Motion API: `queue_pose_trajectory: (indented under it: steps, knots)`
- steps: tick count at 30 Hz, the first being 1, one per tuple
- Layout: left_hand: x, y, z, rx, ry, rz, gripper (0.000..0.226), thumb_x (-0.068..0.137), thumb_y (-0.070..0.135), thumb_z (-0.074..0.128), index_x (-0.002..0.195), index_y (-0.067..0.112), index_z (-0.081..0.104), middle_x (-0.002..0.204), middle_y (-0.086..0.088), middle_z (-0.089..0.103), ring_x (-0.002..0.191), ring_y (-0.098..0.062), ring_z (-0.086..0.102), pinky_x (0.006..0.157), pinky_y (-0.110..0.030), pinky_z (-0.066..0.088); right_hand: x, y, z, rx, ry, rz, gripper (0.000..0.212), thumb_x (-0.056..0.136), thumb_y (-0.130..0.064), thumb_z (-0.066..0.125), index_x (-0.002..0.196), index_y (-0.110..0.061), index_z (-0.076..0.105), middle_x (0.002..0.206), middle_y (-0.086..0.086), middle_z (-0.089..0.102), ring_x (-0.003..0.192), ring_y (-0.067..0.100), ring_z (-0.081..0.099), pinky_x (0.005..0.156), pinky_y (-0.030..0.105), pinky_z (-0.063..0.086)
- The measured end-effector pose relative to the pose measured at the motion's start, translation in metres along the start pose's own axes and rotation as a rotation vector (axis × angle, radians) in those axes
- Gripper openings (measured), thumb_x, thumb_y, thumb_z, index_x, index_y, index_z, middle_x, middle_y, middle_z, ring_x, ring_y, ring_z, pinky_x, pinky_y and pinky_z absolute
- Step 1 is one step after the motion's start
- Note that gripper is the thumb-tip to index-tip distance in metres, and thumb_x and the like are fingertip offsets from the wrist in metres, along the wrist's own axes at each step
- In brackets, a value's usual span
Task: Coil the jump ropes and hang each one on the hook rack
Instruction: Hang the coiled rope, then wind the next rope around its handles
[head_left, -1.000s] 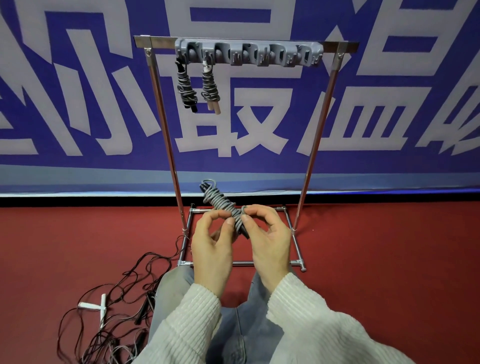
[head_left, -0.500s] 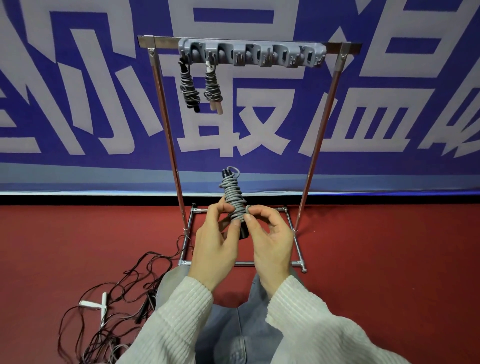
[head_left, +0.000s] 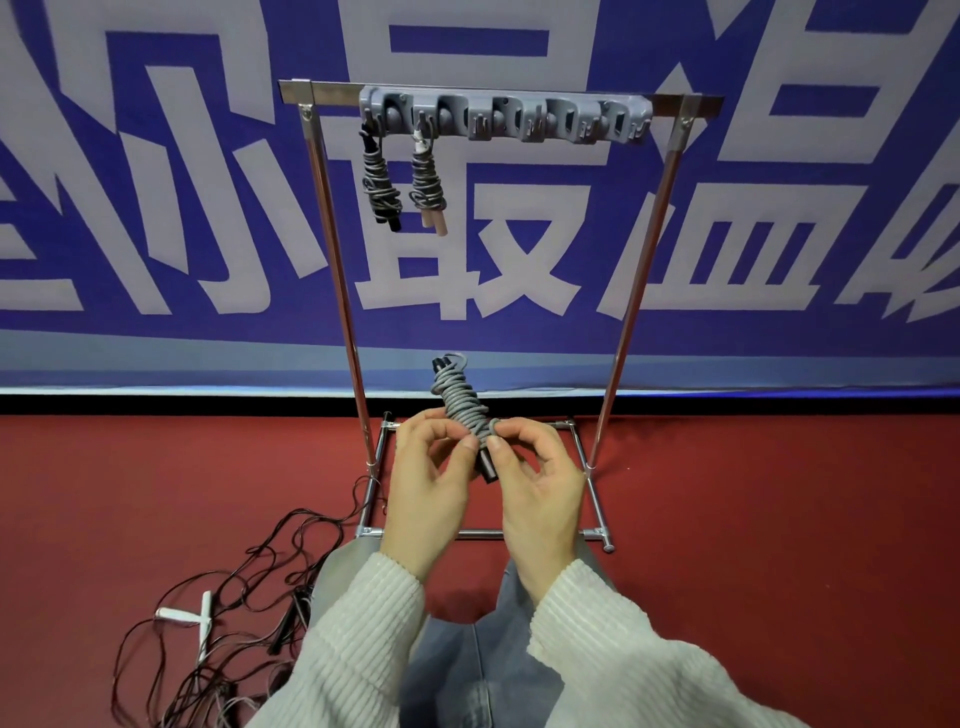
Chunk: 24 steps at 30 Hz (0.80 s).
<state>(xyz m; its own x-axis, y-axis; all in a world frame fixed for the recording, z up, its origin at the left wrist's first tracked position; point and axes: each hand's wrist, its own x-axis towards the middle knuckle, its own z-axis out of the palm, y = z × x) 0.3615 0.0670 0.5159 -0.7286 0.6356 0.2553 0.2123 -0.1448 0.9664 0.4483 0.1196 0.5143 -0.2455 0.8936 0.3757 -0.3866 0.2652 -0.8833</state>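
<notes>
Red carpet floor (head_left: 779, 519) is running under a blue banner (head_left: 779, 218) w/ big pale characters, smooth vinyl look, filling the whole backdrop in the head view.

A chrome tube stand (head_left: 332, 244) is sitting on the floor: 2 slanted uprights, a flat top bar, a rectangular base. A grey moulded plastic hook rack (head_left: 519, 118) is fixed along the top bar. 2 coiled ropes are hanging at its left end, long axes roughly vertical: one w/ black handles (head_left: 382, 182) on the outermost hook, one w/ pale handles (head_left: 427, 182) just beside it, both wound in grey cord.

A 3rd coiled rope (head_left: 460, 400) is being held low, in front of the stand base. It's a tight grey spiral wrap round dark handles; long axis is tilting up and slightly left, a small loop at the top end, a dark handle end pointing down toward the person.

Left hand (head_left: 426, 483) is curling round the bundle's lower part, thumb and fingertips pinching it. Right hand (head_left: 540, 488) is pinching the cord's last turn btwn thumb and forefinger, other fingers curled.

Cream ribbed sleeves (head_left: 623, 665) and grey jeans (head_left: 457, 675) are showing at the bottom. Loose thin dark cords (head_left: 208, 623) are lying tangled on the floor at lower left, w/ 2 white handles (head_left: 202, 623) crossed among them.
</notes>
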Motion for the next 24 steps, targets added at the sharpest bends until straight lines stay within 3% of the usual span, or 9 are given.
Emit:
queue_pose_trajectory:
  steps: [3,6,10,14,17,19,21,24]
  knots:
    - [0.002,0.006,-0.004,-0.101,-0.012,-0.091,0.010,0.099,-0.001,0.058,0.107,-0.007,0.058,0.124,-0.004,0.067,0.094,-0.008,0.072,0.074,-0.023,0.059,-0.001,0.006,-0.003,-0.018,-0.012,-0.015,0.033,0.091,0.009,0.067,0.093,-0.023,0.072,0.098,-0.005,0.070,0.092,0.008,0.069,0.079,0.021,0.055]
    - [0.002,0.012,-0.004,-0.115,-0.012,-0.103,0.010,0.098,-0.001,0.061,0.108,-0.005,0.061,0.105,-0.001,0.072,0.082,-0.003,0.073,0.071,-0.022,0.059,-0.003,0.010,-0.001,-0.053,-0.020,-0.041,0.033,0.091,0.008,0.068,0.092,-0.024,0.072,0.098,-0.011,0.069,0.094,0.009,0.069,0.078,0.023,0.056]
    - [0.002,0.015,0.001,-0.299,0.070,-0.292,0.014,0.097,0.000,0.063,0.110,-0.004,0.062,0.097,-0.015,0.076,0.085,-0.020,0.075,0.075,-0.029,0.062,0.000,0.014,0.004,-0.141,-0.043,-0.103,0.029,0.089,-0.006,0.069,0.090,-0.035,0.071,0.100,-0.012,0.068,0.100,0.021,0.069,0.082,0.041,0.058]
    - [0.006,0.013,0.002,-0.389,0.063,-0.393,0.020,0.099,0.003,0.061,0.115,-0.009,0.062,0.104,-0.023,0.074,0.089,-0.027,0.073,0.085,-0.036,0.062,0.004,0.013,0.002,-0.215,-0.084,-0.173,0.025,0.088,-0.005,0.069,0.093,-0.030,0.070,0.101,-0.015,0.067,0.101,0.017,0.068,0.084,0.030,0.055]
    - [0.006,0.006,0.001,-0.178,0.018,-0.287,0.013,0.101,0.004,0.058,0.109,-0.005,0.063,0.105,-0.023,0.071,0.094,-0.027,0.073,0.085,-0.036,0.062,0.005,0.016,-0.005,-0.245,-0.096,-0.186,0.023,0.089,-0.007,0.069,0.095,-0.030,0.070,0.102,-0.016,0.067,0.100,0.017,0.068,0.082,0.035,0.057]
    - [0.006,0.001,-0.001,0.153,0.005,-0.049,0.004,0.101,0.008,0.058,0.102,0.007,0.062,0.103,-0.014,0.068,0.095,-0.025,0.069,0.087,-0.038,0.058,0.005,0.019,-0.007,-0.229,-0.091,-0.182,0.023,0.090,-0.009,0.069,0.096,-0.031,0.071,0.102,-0.014,0.067,0.099,0.021,0.068,0.079,0.047,0.059]
    - [0.004,-0.003,-0.002,0.404,0.017,0.145,0.006,0.100,0.011,0.058,0.098,0.015,0.060,0.098,-0.003,0.063,0.090,-0.018,0.064,0.084,-0.036,0.052,0.004,0.017,-0.008,-0.222,-0.084,-0.189,0.026,0.090,-0.009,0.069,0.097,-0.034,0.070,0.103,-0.014,0.067,0.099,0.022,0.068,0.078,0.048,0.060]
    - [0.002,-0.005,-0.006,0.425,0.025,0.166,0.007,0.099,0.012,0.060,0.094,0.017,0.062,0.091,0.004,0.068,0.085,-0.014,0.067,0.081,-0.038,0.056,0.008,0.010,-0.007,-0.235,-0.084,-0.210,0.025,0.090,-0.006,0.068,0.097,-0.031,0.070,0.102,-0.015,0.067,0.098,0.019,0.068,0.079,0.042,0.059]
